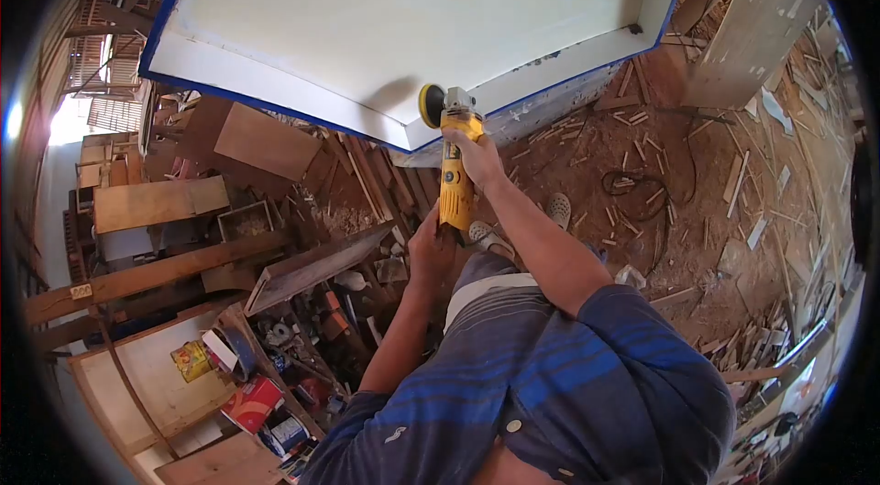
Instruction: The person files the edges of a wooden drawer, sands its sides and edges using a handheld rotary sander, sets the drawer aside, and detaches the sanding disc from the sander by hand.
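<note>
A yellow angle grinder [453, 175] with a round sanding or polishing pad [431, 105] is held upright in front of my body. My right hand [478, 160] wraps around its body just below the metal gear head. Lower down, my left hand [431, 248] is closed around the tool's rear end, with those fingers partly hidden. The pad stands on edge at the near corner of a large white, shallow box-like piece [367, 17] with blue-painted edges. Its yellow rim overlaps the white inner side wall in this view, and a shadow falls to its left.
Wood scraps and a looped dark cable [632, 181] litter the dirt floor to the right. A pale board [756, 22] leans at upper right. On the left are stacked planks, a long wooden beam [183, 263], a yellow can [191, 361] and a red can [252, 404].
</note>
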The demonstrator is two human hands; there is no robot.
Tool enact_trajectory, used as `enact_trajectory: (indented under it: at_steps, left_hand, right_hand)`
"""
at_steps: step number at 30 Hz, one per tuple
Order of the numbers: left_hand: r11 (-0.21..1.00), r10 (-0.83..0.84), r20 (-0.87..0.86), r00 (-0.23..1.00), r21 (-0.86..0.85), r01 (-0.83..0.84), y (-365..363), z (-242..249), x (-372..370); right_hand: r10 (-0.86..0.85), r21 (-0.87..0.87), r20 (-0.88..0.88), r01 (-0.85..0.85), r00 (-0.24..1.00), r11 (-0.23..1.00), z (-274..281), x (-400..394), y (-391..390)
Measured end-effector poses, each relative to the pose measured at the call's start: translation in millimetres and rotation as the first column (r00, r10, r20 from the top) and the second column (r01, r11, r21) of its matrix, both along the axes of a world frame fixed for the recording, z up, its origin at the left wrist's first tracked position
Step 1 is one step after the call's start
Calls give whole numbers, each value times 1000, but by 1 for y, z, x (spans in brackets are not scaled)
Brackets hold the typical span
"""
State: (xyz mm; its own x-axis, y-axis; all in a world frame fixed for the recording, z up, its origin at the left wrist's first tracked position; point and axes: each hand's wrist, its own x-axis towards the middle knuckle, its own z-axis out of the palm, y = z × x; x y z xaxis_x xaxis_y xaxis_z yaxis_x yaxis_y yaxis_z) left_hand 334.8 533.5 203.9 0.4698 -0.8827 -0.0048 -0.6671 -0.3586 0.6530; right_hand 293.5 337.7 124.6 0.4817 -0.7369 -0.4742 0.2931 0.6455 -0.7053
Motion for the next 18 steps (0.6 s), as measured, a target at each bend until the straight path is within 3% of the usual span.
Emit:
enact_trajectory:
  at_steps: [1,3,5,7,8,10,11,13,16,18]
  left_hand:
    - [1000,-6,15,1000,-2,6,-2,-1,-1]
    - [945,-317,165,934,-33,327,-11,20,44]
    - [907,-408,-269,873,-230,353,-50,66,124]
    - [958,-269,-502,822,-232,171,-61,76,145]
    - [969,-210,-208,955,-172,176,-68,50,134]
    - [970,-35,-7,999,-240,32,-89,40,32]
    - [945,-12,-234,972,-321,-66,-92,23,-14]
    - [936,12,-210,978,-343,-85,-92,19,-66]
    - [949,200,-232,952,-196,-247,-81,19,-81]
    - [912,267,-349,898,-211,-352,-84,-10,-84]
  right_hand:
    - [-6,-6,4,6,1000,1000,-3,-1,0]
    - [-39,28,9,39,999,999,-1,-8,2]
    - [-74,24,20,74,997,997,11,-20,-20]
    - [-76,70,17,74,997,995,28,-43,-17]
    - [-96,56,7,96,995,994,36,-51,-23]
    - [-156,28,3,156,988,987,41,-58,-36]
    - [-218,-63,4,218,976,974,39,-61,-44]
    - [-330,-228,9,323,944,919,31,-65,-63]
    - [-386,-206,-32,372,922,905,41,-75,-77]
    - [-424,-252,-21,406,905,878,51,-76,-87]
